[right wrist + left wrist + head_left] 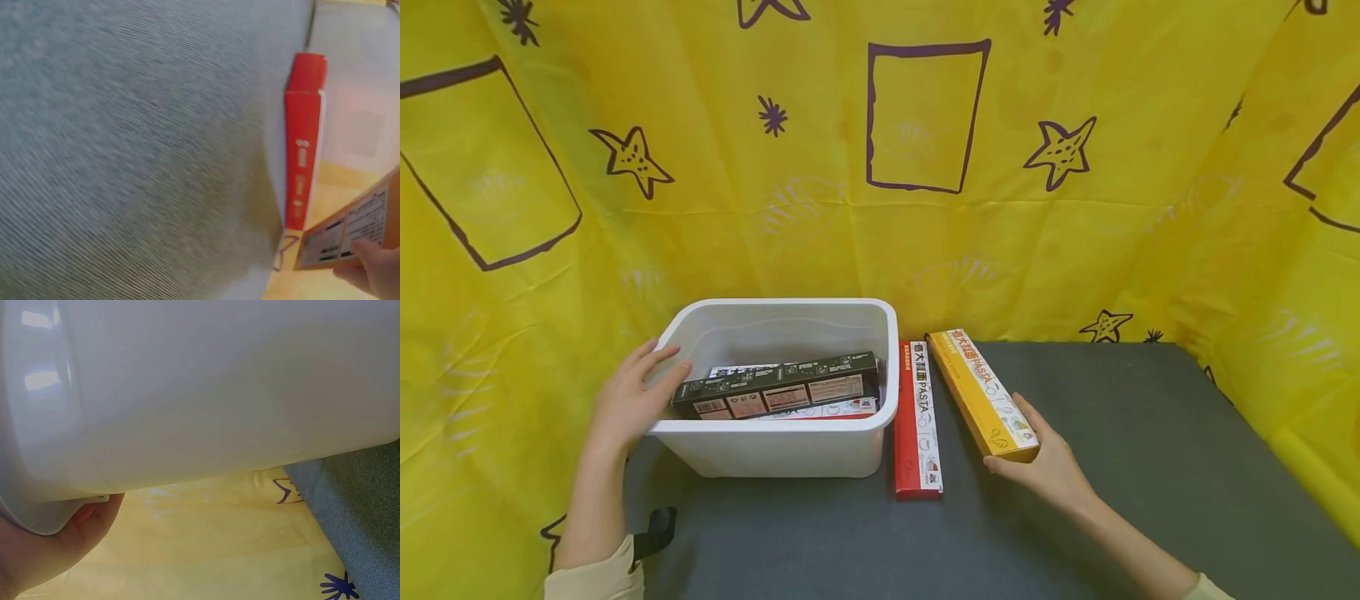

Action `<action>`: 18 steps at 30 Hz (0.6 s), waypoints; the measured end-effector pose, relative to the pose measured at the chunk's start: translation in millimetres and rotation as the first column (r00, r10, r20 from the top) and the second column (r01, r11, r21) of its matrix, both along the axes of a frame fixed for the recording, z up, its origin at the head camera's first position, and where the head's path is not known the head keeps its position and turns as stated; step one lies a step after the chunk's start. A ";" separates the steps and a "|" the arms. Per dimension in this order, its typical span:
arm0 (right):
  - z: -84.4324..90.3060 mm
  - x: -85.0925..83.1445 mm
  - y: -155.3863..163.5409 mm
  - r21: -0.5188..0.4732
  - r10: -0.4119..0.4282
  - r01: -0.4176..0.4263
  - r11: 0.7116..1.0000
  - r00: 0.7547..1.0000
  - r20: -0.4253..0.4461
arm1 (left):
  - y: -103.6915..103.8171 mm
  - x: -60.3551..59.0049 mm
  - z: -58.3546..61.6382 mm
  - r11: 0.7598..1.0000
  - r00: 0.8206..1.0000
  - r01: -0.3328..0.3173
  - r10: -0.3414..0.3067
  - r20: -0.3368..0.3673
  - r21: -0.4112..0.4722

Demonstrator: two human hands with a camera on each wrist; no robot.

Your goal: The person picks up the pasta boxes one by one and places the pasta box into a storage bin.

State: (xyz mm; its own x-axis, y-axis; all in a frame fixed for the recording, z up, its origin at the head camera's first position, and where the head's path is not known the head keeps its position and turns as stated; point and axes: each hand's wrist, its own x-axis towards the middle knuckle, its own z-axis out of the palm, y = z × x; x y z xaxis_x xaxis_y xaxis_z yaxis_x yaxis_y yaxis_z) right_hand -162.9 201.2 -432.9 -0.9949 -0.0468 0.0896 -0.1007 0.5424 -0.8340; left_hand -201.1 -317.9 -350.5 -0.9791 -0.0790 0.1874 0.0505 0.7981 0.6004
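Note:
My right hand (1052,475) grips the near end of a yellow pasta box (973,392), thumb on one side and fingers on the other. In the right wrist view the box's label side (344,231) faces the camera. Left of it, a red and white pasta box (917,433) lies flat on the table against the white plastic bin (775,450). My left hand (636,396) holds the bin's left rim; the left wrist view shows fingers hooked under that rim. Inside the bin, a black box (778,387) lies tilted across a white and red box (842,408), partly hiding it.
A dark grey table top (1150,467) lies under everything. A yellow patterned curtain (820,233) hangs behind and along both sides, close behind the bin. A black strap (658,529) sticks out beside the left wrist.

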 end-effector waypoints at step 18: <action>40.4 -3.4 14.0 -0.247 0.140 -0.171 0.954 0.980 -0.139 | 0.0 -1.7 0.1 1.000 1.000 -0.003 0.003 -0.001 -0.005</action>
